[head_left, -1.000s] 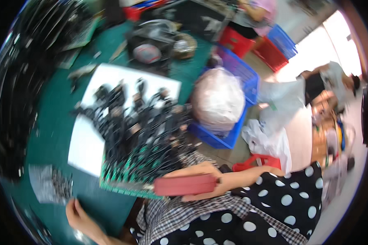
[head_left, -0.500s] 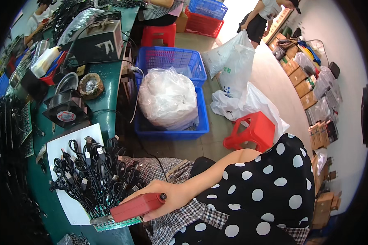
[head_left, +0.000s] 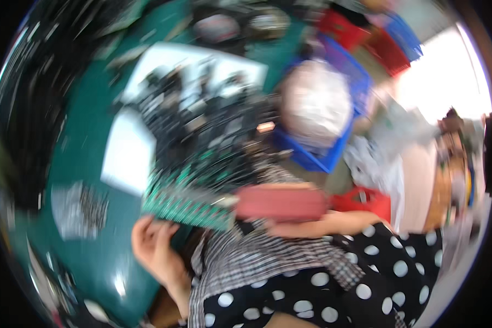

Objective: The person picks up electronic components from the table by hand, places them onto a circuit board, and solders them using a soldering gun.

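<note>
My right hand [head_left: 300, 225] is closed around a red-handled tool [head_left: 281, 203] with a slim metal tip. That tip lies at the right end of a green circuit board panel [head_left: 188, 206]. Black USB cables [head_left: 202, 123] fan out from the panel in a dense bundle, smeared by motion. At the panel's near left edge is my left hand [head_left: 156, 251], its fingers bent close to the board. Blur hides whether they grip it. Beneath the cables a white sheet [head_left: 128, 153] rests on the green table [head_left: 87, 147].
A clear bag of small parts [head_left: 82, 210] lies left on the table, with dark cables [head_left: 24, 109] heaped beyond. Right of the table stand a blue crate [head_left: 306, 156] holding a large white bag [head_left: 317, 104], a red stool [head_left: 366, 202] and white sacks [head_left: 380, 158].
The view has swung toward the left, so the table and panel appear further right. My left hand has come into sight by the panel; the right still holds the red-handled tool.
</note>
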Available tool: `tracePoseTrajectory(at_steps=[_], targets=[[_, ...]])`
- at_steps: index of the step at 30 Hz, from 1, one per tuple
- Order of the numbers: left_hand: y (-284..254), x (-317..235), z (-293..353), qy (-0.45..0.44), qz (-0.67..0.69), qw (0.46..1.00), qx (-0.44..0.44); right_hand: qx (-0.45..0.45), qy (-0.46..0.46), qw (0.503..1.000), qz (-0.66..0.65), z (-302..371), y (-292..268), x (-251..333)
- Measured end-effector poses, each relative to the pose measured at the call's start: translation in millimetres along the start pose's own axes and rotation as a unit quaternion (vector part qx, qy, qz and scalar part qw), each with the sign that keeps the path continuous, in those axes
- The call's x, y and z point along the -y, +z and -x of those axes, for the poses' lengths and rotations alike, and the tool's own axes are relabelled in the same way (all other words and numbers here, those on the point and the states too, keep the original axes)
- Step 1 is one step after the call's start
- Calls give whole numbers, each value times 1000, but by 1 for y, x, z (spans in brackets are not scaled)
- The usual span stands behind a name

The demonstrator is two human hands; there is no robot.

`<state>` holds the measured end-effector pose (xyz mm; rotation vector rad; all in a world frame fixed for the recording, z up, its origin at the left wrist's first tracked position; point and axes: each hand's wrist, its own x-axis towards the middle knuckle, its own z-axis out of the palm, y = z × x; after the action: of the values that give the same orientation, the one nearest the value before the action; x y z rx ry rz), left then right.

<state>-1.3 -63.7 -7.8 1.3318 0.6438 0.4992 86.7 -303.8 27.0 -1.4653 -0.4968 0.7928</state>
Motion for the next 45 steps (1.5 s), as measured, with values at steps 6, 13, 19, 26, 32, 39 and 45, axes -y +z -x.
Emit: tracePoseTrajectory(at_steps=[6, 13, 19, 26, 32, 39, 45], targets=[[10, -5, 0, -68, 127, 988, 58, -54, 67, 996, 1, 12, -5, 3], [6, -12, -3, -102, 110, 988, 47, -48, 54, 996, -49, 14, -3, -3], [3, -12, -13, -80, 87, 993, 18, -13, 111, 993, -41, 5, -6, 3], [3, -12, -18, -97, 98, 990, 37, -7, 114, 993, 7, -8, -4, 3], [0, -11, -18, -101, 90, 990, 42, 0, 120, 990, 71, -8, -8, 2], [0, -12, -19, -107, 76, 990, 42, 46, 122, 977, 167, 1, -19, -5], [2, -16, -20, -115, 79, 990, 37, 46, 80, 921, 378, 12, -21, -13]])
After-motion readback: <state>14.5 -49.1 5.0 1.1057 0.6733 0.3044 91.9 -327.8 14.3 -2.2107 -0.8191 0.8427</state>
